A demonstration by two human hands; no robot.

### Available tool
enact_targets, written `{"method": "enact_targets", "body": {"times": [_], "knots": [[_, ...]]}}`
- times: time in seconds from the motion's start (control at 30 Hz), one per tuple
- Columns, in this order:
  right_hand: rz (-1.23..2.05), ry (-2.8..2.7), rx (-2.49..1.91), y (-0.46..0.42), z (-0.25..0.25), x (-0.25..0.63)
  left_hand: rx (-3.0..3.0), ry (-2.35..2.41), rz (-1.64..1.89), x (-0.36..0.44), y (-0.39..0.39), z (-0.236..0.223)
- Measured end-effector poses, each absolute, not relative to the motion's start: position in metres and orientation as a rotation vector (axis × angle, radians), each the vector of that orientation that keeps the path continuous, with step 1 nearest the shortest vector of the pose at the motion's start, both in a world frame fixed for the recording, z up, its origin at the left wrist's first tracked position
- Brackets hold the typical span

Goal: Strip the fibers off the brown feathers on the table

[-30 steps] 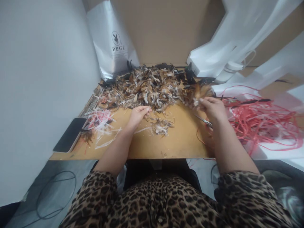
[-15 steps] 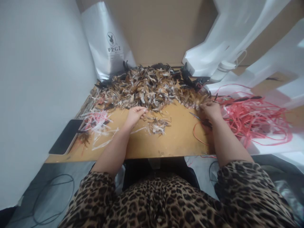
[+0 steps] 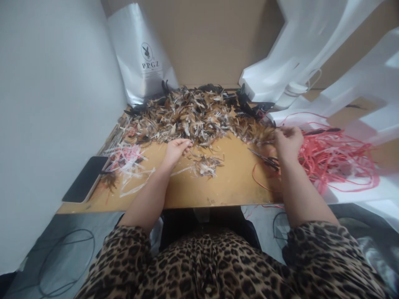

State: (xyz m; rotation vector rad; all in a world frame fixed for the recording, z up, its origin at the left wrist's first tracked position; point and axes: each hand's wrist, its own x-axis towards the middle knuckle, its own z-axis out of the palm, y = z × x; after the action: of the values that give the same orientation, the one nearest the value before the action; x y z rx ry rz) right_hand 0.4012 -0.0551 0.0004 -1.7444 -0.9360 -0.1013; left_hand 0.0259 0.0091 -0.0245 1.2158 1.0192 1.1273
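A wide heap of brown, tan and black feathers (image 3: 196, 114) covers the back of the wooden table (image 3: 230, 182). My left hand (image 3: 176, 149) rests at the heap's front edge, fingers curled onto feathers beside a small loose clump (image 3: 205, 165). At the heap's right end my right hand (image 3: 288, 139) has its fingers pinched on a tuft of feathers, next to a tangle of red string (image 3: 333, 155). Scissors (image 3: 264, 158) lie on the table just under my right wrist.
A silver PPGZ bag (image 3: 140, 58) stands at the back left. White plastic bags (image 3: 299, 62) pile up at the back right. A black phone (image 3: 83, 178) lies by the left edge next to pale plastic strips (image 3: 129, 160). Cables lie on the floor.
My right hand has moved right, from the feather heap's edge toward the red string, still pinching feathers. The left hand has barely moved.
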Motion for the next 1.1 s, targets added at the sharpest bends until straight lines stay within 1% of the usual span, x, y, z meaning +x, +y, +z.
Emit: {"method": "enact_targets", "body": {"times": [0.03,0.1,0.23,0.3,0.43,0.6,0.77,0.97,1.1], "knots": [[-0.108,-0.9,-1.666,-0.056,0.008,0.393,1.212,1.013,1.139,0.026,0.009,-0.025],[-0.026,-1.001,-1.54,-0.057,0.024,0.369,1.202,0.997,1.169,0.025,0.01,-0.026],[0.374,-1.425,-1.545,-0.049,0.045,0.306,1.186,0.998,1.218,0.023,0.013,-0.026],[0.474,-1.629,-1.558,-0.037,0.045,0.277,1.181,1.0,1.236,0.022,0.014,-0.026],[0.558,-1.768,-1.682,-0.006,0.029,0.243,1.177,0.989,1.271,0.02,0.016,-0.025],[0.532,-2.027,-1.801,0.009,0.009,0.236,1.17,0.991,1.261,0.018,0.017,-0.027],[0.271,-2.211,-1.912,0.005,0.001,0.236,1.229,1.018,1.243,0.021,0.016,-0.03],[0.117,-2.286,-1.64,-0.004,0.008,0.233,1.345,1.1,1.241,0.028,0.008,-0.022],[0.036,-2.389,-1.564,-0.013,0.019,0.221,1.538,1.088,1.279,0.027,0.008,-0.023]]}}
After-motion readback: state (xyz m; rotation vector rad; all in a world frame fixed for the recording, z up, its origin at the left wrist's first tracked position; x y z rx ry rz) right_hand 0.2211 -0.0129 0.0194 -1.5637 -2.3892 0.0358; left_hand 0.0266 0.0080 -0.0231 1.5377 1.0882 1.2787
